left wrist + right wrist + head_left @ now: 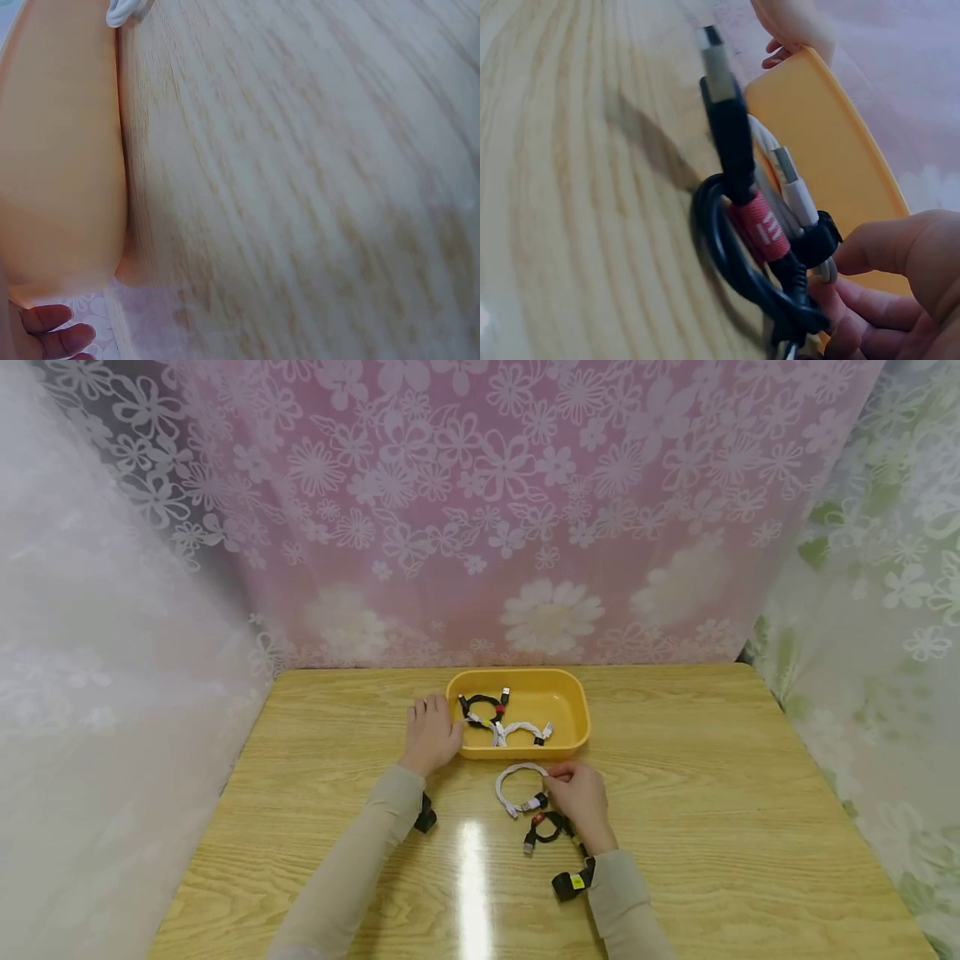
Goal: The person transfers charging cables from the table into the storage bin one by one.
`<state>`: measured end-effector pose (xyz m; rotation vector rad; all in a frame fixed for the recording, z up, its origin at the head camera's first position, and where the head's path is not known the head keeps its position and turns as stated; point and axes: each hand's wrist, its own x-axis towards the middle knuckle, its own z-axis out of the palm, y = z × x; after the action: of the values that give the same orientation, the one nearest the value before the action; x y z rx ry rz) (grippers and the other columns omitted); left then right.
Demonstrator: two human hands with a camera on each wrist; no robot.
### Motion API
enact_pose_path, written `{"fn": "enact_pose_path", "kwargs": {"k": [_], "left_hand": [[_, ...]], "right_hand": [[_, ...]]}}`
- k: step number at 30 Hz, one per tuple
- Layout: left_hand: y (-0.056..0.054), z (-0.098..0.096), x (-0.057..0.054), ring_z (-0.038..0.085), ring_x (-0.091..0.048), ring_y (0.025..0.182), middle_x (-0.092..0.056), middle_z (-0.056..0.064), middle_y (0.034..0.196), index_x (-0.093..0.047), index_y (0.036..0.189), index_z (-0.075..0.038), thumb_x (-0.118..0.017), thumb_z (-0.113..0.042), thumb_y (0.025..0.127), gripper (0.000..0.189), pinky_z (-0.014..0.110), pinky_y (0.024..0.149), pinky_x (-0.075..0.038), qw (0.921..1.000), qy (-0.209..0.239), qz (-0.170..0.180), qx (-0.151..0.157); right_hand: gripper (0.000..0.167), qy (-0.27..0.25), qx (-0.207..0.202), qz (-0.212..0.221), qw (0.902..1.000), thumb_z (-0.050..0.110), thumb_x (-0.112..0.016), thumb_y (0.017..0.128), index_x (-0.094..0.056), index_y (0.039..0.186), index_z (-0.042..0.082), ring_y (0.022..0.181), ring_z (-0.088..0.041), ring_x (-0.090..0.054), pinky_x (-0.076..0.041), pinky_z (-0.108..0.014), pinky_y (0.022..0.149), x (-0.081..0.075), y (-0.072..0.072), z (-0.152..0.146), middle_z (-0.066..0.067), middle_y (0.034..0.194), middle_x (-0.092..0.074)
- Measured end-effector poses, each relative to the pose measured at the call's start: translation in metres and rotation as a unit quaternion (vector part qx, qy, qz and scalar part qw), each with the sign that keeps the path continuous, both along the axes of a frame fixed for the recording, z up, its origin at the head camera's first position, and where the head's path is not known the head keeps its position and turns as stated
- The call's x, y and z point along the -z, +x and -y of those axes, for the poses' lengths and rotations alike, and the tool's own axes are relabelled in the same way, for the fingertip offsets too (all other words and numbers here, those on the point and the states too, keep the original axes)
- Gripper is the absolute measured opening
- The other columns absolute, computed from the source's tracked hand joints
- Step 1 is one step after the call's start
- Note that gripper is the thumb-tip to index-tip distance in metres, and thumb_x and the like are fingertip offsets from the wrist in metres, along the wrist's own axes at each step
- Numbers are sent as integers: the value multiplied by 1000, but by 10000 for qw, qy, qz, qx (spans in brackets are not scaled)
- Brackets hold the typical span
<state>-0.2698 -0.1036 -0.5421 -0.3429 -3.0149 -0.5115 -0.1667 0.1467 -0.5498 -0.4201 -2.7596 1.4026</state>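
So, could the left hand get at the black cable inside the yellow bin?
Probably yes: the left hand is beside the yellow bin, and the black cable lies just inside on that side. The open top leaves the way free; only the rim needs clearing.

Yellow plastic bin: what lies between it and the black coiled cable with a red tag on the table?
The head view shows a white looped cable with a black strap between them, pinched by the right hand.

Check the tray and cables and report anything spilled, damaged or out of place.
Nothing stands out: no spill or visible damage. The yellow tray sits upright, cables coiled inside; the right hand pinches a white cable outside it, near a coiled black cable.
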Motion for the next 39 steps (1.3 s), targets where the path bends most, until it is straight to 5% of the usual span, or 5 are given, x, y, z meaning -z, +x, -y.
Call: {"fn": "enact_pose_path", "kwargs": {"k": [13, 22, 39], "left_hand": [[1, 1, -4, 34, -36, 96, -45, 17, 109, -45, 110, -1, -46, -28, 99, 29, 44, 86, -27, 10000, -61, 12, 48], [1, 0, -3, 33, -35, 94, -44, 16, 106, -45, 106, -3, -47, -27, 99, 26, 44, 86, -27, 10000, -13, -22, 35], [1, 1, -3, 33, -35, 95, -45, 16, 106, -45, 107, -3, -48, -28, 99, 26, 44, 87, -28, 10000, -31, 4, -7]], "right_hand": [[11, -1385, 9, -101, 9903, 1, -73, 82, -72, 90, -6, 61, -14, -55, -44, -25, 51, -8, 4, -2, -11, 75, -66], [12, -1113, -99, -19, 9937, 8, -72, 85, -75, 91, -3, 67, -12, -57, -45, -26, 58, -6, 3, -6, -5, 76, -68], [13, -1226, -163, -155, 9922, 3, -71, 85, -75, 92, -6, 67, -9, -58, -44, -23, 59, -28, 6, -5, -8, 80, -71]]}}
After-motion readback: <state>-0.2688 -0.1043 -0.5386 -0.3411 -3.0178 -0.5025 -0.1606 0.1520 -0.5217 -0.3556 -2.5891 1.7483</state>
